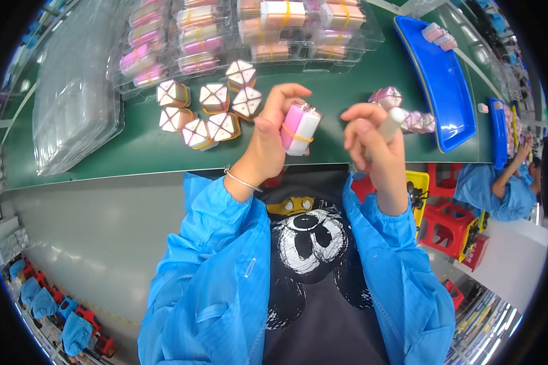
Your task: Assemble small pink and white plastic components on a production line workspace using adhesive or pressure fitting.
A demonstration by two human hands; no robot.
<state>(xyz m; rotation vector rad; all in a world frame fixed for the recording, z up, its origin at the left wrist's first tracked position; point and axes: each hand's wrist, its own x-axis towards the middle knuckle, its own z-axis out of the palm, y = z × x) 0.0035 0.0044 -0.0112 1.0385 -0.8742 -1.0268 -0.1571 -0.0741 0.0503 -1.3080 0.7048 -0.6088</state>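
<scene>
Pink-and-white bundle (pixel 301 129): left hand (pixel 268 139) is gripping it, right hand (pixel 376 143) holding pale stick (pixel 392 124). Likely aligning; next move is needing steadiness.

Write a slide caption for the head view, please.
Left hand holds a banded pink-white bundle; right hand, a pen-like rod.

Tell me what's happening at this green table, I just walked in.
A person in a blue jacket has a banded pink-and-white bundle in the left hand and a pale, stick-like tool in the right hand. Seven similar bundles stand grouped on the green table to the left. Beyond them, clear trays hold many more. A few others lie on the right, beside a blue tray.
</scene>
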